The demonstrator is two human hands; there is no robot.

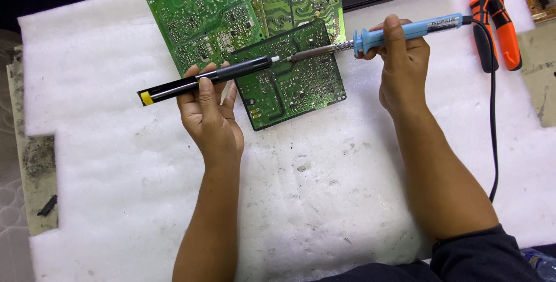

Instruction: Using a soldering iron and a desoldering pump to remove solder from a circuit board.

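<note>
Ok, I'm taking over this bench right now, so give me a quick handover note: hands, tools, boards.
Left hand: grips a black suction pen, tip pointing right.
Right hand: grips a blue soldering iron, tip pointing left.
The two tips nearly meet over the small green board, which overlaps a larger board on white foam.
Orange pliers lie at right.
What is already finished on the board cannot be told.

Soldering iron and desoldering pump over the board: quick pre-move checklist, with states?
1. Blue-handled soldering iron gripped in right hand: ok.
2. Black desoldering pump with yellow end gripped in left hand: ok.
3. Iron tip and pump nozzle meet over the small green circuit board: ok.
4. Tip touching a joint: cannot tell.
5. Board clamped: not ok, it lies loose on white foam sheet.
6. Black cord away from the tip: ok.
</note>
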